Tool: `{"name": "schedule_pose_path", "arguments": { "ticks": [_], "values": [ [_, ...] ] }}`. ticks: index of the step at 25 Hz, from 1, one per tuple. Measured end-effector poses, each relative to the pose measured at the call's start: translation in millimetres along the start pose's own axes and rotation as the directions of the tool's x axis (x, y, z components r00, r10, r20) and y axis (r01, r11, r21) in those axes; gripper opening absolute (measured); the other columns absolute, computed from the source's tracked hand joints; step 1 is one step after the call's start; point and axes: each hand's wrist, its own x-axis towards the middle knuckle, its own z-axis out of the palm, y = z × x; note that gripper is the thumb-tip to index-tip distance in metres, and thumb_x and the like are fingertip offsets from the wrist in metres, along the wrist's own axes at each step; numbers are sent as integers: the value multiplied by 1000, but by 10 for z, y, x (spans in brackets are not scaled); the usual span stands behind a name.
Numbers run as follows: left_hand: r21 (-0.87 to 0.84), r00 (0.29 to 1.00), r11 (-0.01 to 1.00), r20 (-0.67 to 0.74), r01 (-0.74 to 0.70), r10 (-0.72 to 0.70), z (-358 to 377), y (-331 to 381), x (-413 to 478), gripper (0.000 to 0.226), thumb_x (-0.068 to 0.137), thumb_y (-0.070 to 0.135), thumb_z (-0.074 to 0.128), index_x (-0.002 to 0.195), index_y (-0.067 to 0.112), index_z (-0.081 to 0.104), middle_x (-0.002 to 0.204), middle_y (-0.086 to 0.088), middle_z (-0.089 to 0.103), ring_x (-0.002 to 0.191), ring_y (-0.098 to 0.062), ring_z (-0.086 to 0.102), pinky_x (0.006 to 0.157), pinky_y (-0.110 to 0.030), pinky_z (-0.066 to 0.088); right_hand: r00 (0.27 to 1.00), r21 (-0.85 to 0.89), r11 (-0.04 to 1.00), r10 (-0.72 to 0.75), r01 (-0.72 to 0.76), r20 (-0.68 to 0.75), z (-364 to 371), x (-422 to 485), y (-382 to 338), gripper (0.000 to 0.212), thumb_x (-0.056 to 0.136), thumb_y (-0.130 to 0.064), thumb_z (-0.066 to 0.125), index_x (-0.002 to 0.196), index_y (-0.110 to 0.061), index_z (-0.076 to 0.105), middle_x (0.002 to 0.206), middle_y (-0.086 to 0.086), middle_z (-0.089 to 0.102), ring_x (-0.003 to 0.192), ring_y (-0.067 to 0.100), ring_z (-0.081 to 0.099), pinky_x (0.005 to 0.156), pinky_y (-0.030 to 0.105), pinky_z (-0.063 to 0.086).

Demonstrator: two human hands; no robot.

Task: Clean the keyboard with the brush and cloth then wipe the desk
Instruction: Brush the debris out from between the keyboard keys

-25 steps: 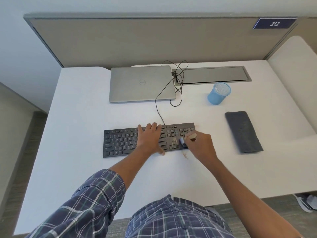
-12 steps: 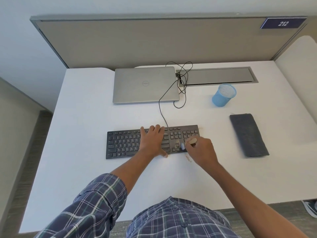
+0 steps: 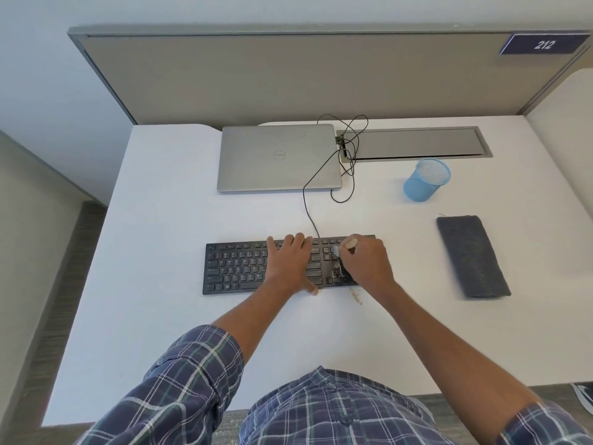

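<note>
A black keyboard (image 3: 237, 268) lies on the white desk (image 3: 167, 220). My left hand (image 3: 288, 264) rests flat on its middle with straight fingers. My right hand (image 3: 365, 261) grips a small brush (image 3: 349, 243) with a wooden handle over the keyboard's right end, bristles down on the keys. Brown crumbs (image 3: 337, 273) sit on the keys under the brush, and a few more crumbs (image 3: 356, 297) lie on the desk just in front. A folded dark grey cloth (image 3: 471, 255) lies on the desk to the right, apart from both hands.
A shut silver laptop (image 3: 279, 159) lies behind the keyboard, with the keyboard's black cable (image 3: 308, 200) looping beside it. A blue mesh pen cup (image 3: 426, 179) stands back right. A grey cable tray lid (image 3: 414, 144) is set into the desk before the partition (image 3: 288, 75).
My right hand with the brush has shifted slightly toward the keyboard's front right keys. My left hand stays flat on the keyboard. The view has drifted a little.
</note>
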Motion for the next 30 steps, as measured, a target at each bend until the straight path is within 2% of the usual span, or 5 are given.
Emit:
{"name": "schedule_pose_path", "arguments": {
  "ticks": [5, 10, 19, 26, 30],
  "values": [
    [-6, 1000, 1000, -5, -4, 4, 37, -9, 14, 133, 62, 80, 86, 164, 20, 23, 159, 0, 35, 150, -28, 34, 124, -71, 21, 997, -68, 997, 30, -25, 77, -97, -94, 5, 18, 85, -16, 65, 70, -20, 75, 67, -13, 70, 65, 10, 64, 62, 33, 55],
    [-21, 1000, 1000, -2, -4, 3, 23, -9, 7, 132, 63, 78, 86, 164, 20, 23, 159, 0, 34, 151, -27, 33, 124, -72, 21, 999, 63, 997, 52, -52, 1, -141, 124, -135, 11, 90, -26, 69, 87, -23, 78, 81, -8, 75, 80, 17, 68, 72, 31, 57],
    [-37, 1000, 999, -13, -7, 7, 41, -21, 6, 133, 63, 78, 87, 165, 20, 23, 161, 0, 33, 152, -27, 32, 125, -71, 19, 984, -60, 995, 89, -80, 156, -128, -69, -61, 13, 82, -20, 68, 70, -18, 74, 67, -6, 72, 70, 22, 69, 62, 39, 59],
    [-18, 1000, 1000, 7, 10, -10, 17, 7, 12, 133, 64, 79, 86, 165, 20, 22, 160, 0, 33, 152, -27, 33, 125, -72, 21, 996, 40, 999, -31, 28, 78, -23, 79, -353, 11, 92, -23, 67, 85, -25, 75, 72, -11, 72, 67, 10, 63, 56, 9, 44],
    [-26, 1000, 1000, 6, 6, -6, 19, 7, 14, 133, 64, 78, 87, 165, 20, 22, 160, -1, 33, 152, -28, 32, 125, -72, 21, 998, 27, 1000, 13, -15, 60, 31, 78, -146, 9, 92, -27, 69, 85, -27, 75, 72, -14, 71, 71, 16, 65, 63, 21, 52]
  ]
}}
